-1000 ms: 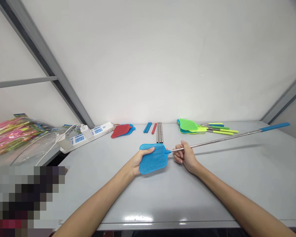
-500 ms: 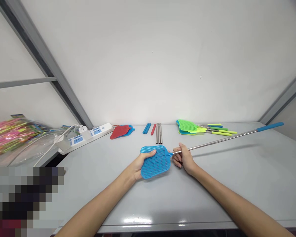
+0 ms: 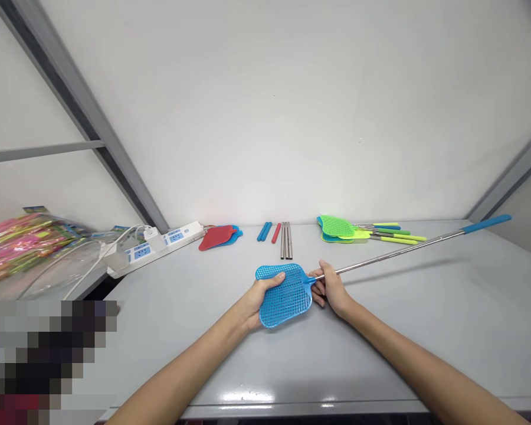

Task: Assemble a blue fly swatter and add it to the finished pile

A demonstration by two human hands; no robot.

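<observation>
**Labels:** A white power strip (image 3: 154, 251) carries blue printed panels, too small to read. The packs of pink and green items in clear plastic bags (image 3: 22, 248) show small printed cards, also unreadable.

**Hands:** The left hand (image 3: 260, 302) clamps the mesh head, thumb across the top and fingers beneath. The right hand (image 3: 330, 289) closes around the steel shaft just below the neck.

**Blue fly swatter:** The blue fly swatter (image 3: 287, 296) is held above the middle of the desk, its blue-tipped telescopic shaft (image 3: 393, 257) slanting toward the far right corner.

**Desk:** The grey, glossy desk (image 3: 380, 354) holds a red swatter head (image 3: 215, 238) on a blue one, blue and red handle grips (image 3: 264, 231), steel rods (image 3: 285, 240), and a stack of green swatters (image 3: 336, 225).

**Room:** A white wall (image 3: 265, 106) rises behind the desk, crossed by a grey steel beam (image 3: 79, 106).

**Edges:** Open desk lies between the hands and the front edge (image 3: 318, 407). The steel rods stand just beyond the swatter.
</observation>
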